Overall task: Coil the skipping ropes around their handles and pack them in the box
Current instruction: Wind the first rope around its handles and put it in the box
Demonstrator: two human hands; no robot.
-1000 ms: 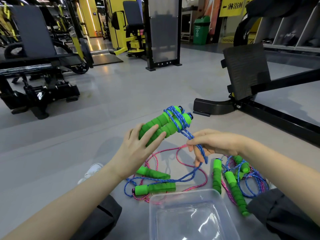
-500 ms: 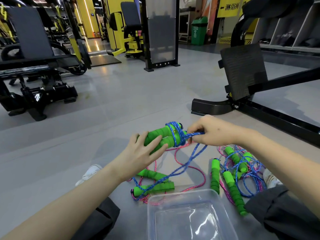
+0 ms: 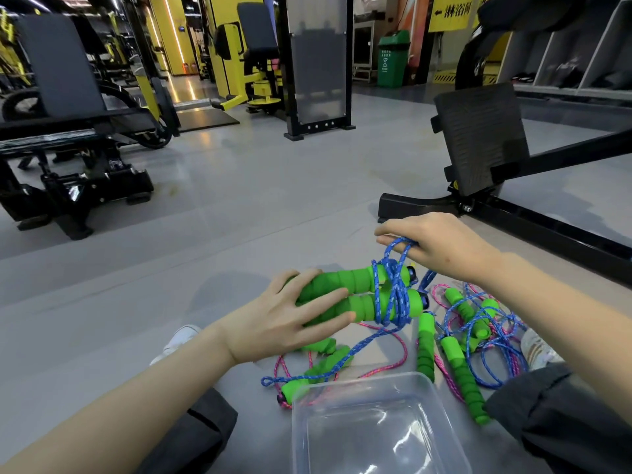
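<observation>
While the left hand (image 3: 284, 323) holds the two green handles (image 3: 355, 285) side by side above the floor (image 3: 239, 200), fingers (image 3: 325, 297) wrapped round them, the right hand (image 3: 441, 248) pinches a loop of the blue rope (image 3: 393, 299) wound round their ends. More skipping ropes (image 3: 478, 333) lie beside the clear box (image 3: 359, 381).

Blue rope (image 3: 393, 295) around green handles (image 3: 355, 295)

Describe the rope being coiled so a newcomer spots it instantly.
Just beyond the clear plastic box, two green foam handles sit side by side in the left grip. Unlike the loose ropes on the floor, this pair is held up and bound with blue rope that the right grip pinches.
</observation>
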